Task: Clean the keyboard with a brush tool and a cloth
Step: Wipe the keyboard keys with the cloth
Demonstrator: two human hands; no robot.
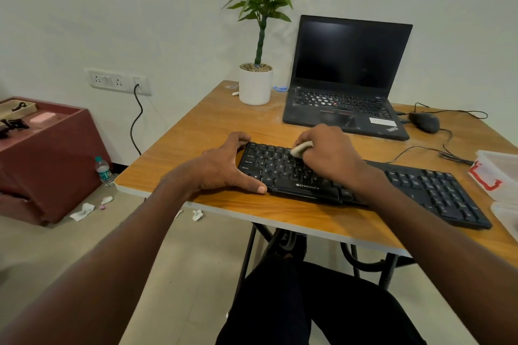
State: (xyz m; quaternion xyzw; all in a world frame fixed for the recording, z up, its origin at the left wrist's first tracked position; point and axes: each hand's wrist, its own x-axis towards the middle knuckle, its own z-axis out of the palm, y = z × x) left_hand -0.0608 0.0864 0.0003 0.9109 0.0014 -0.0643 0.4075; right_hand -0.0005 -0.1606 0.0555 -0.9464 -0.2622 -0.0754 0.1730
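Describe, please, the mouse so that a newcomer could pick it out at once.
Start at the open black laptop at the back of the wooden table. Just right of its base lies the mouse. It is the only small, rounded black thing there, trailing a thin black cable.

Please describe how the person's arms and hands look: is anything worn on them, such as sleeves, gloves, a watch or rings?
Both forearms are bare up to the frame's edge: no sleeves are in view. The left hand and right hand wear no gloves. No watch, bracelet or ring shows on either wrist or on the visible fingers. Nails look short.
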